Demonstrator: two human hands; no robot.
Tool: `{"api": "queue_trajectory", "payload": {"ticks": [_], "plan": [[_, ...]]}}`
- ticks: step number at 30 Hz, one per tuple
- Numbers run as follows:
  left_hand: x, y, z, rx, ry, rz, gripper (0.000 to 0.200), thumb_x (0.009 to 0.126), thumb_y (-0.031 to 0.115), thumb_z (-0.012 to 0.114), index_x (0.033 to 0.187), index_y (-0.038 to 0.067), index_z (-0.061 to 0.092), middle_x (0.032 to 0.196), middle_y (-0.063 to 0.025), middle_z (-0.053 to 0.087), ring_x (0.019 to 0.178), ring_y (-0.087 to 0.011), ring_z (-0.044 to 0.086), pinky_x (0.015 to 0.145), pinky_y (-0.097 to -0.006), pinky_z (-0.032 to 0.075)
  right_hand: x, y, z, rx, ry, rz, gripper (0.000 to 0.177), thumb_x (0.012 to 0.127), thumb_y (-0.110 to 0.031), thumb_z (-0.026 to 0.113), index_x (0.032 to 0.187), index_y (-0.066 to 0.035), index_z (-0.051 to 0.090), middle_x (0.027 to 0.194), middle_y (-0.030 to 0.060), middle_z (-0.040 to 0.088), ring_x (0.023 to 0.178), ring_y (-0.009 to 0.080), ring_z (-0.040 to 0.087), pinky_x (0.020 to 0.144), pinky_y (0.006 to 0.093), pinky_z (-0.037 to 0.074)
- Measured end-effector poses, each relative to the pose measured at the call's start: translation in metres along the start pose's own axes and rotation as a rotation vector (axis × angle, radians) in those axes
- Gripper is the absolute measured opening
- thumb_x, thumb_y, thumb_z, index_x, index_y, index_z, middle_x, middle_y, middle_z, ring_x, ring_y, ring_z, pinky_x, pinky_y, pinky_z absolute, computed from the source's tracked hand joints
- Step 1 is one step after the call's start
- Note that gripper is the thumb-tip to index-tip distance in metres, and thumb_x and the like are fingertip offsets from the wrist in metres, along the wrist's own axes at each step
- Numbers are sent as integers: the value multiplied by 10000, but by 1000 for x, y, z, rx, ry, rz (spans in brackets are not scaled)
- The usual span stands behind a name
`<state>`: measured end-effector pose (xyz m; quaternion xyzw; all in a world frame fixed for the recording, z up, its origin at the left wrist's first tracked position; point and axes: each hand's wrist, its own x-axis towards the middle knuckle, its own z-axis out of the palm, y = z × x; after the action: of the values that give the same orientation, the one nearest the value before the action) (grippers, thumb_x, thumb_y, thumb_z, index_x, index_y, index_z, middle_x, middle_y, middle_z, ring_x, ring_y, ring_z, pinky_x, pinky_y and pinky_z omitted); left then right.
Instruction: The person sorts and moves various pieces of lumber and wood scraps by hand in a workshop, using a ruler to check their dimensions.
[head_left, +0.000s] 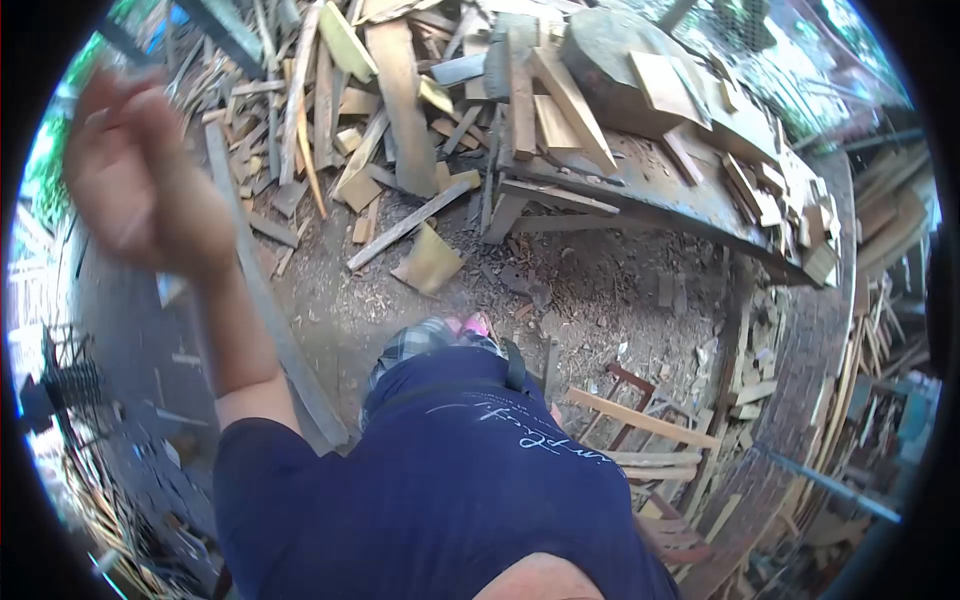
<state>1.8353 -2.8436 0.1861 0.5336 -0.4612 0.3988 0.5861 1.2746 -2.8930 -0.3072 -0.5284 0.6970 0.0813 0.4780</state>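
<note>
My left hand (pixel 150 180) is raised at the upper left, with the bare forearm reaching up from a dark blue sleeve. Its fingers are smeared by motion, so how far they are bent cannot be made out, and I see no object in it. Below and beside it runs a long grey plank edge (pixel 270 300), apart from the hand in depth as far as I can tell. My right hand is out of view.
A heap of scrap wood (pixel 400 110) fills the far side. Wood blocks and a thick slab (pixel 620 70) lie on a wooden bench (pixel 630 180). Chips cover the dirt floor (pixel 620 280). A wooden frame (pixel 640 430) stands at lower right beside a long dark plank surface (pixel 800 370).
</note>
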Motion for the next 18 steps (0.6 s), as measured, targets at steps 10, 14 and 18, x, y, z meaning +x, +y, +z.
{"api": "queue_trajectory", "payload": {"ticks": [10, 14, 18], "plan": [[-285, -47, -83, 325, -742, -1121, 329, 842, 183, 632, 1132, 35, 586, 1034, -95, 598, 992, -196, 561, 899, -335, 430, -3, -72, -54, 270, -348, 232, 265, 793, -238, 686, 689, -74, 505, 544, 46, 483, 442, 177, 500, 401, 326, 416], [-393, -34, -139, 191, -1033, -1240, 379, 767, 168, 686, 1108, 30, 596, 910, -147, 622, 834, -244, 600, 770, -353, 483, -13, -90, -50, 184, -305, 197, 264, 804, -256, 673, 691, -67, 526, 576, 54, 510, 439, 170, 497, 405, 324, 414], [-461, -12, -196, 180, -950, -1710, 319, 844, 230, 646, 1111, 64, 595, 909, -75, 626, 766, -173, 602, 671, -319, 496, 82, 41, -18, -91, -349, 201, 253, 795, -274, 668, 727, -48, 576, 614, 84, 570, 498, 192, 546, 468, 342, 440]]}}
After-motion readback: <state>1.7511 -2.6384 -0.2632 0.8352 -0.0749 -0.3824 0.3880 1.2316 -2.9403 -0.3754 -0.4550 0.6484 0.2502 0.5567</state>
